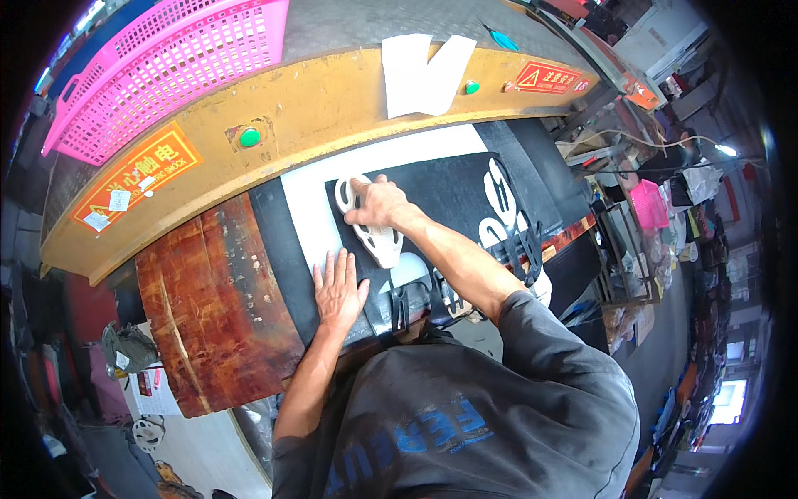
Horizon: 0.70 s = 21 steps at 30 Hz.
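My right hand [378, 205] grips a white cutting die [374, 237] that lies on a black sheet [440, 191] spread over a white board [303, 195]. My left hand [339, 287] lies flat, fingers apart, on the near edge of the black sheet, just left of the die. The sheet shows several cut-out holes [501, 195] to the right, with the white board showing through. The die's upper end is partly hidden under my right fingers.
A yellow press head [274, 116] with green buttons [249, 136] arches over the far side. A pink plastic basket [166, 66] sits on top at the left, white paper pieces [424, 71] in the middle. A worn wooden block [216, 299] lies to the left.
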{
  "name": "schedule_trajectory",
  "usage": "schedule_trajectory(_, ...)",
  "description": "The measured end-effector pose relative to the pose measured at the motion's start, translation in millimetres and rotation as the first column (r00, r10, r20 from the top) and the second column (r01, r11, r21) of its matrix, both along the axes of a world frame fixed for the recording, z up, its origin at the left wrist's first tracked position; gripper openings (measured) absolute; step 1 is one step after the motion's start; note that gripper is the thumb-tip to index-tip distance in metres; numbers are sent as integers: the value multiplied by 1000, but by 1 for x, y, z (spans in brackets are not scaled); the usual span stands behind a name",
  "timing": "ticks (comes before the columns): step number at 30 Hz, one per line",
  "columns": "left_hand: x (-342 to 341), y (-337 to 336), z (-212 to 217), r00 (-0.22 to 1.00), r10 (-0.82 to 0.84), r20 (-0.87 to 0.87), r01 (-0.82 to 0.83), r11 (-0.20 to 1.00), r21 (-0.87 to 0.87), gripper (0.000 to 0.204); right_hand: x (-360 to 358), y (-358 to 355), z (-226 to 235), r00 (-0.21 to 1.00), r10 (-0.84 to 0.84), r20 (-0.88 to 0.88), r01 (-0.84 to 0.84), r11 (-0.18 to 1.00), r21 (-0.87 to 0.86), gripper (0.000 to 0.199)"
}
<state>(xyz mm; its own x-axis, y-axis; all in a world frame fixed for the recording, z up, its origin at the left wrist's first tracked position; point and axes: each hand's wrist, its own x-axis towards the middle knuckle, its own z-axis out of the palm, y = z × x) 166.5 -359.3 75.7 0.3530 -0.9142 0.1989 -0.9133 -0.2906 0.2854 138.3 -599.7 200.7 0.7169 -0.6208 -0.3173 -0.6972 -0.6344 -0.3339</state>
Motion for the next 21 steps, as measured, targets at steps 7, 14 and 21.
schedule_trajectory(7, 0, -4, -4, 1000, 22, 10, -22, 1000, -19, 73, 0, -19, 4, 963, 261, -63, -267, 953, -142, 94)
schedule_trajectory(14, 0, -5, -3, 1000, 20, 17, -19, 1000, -25, 72, -3, -23, -16, 938, 346, -12, -344, 926, -156, 91)
schedule_trajectory(21, 0, -6, 1, 1000, 8, 12, -8, 999, -31, 73, -10, -26, -31, 924, 377, 57, -363, 915, -174, 86)
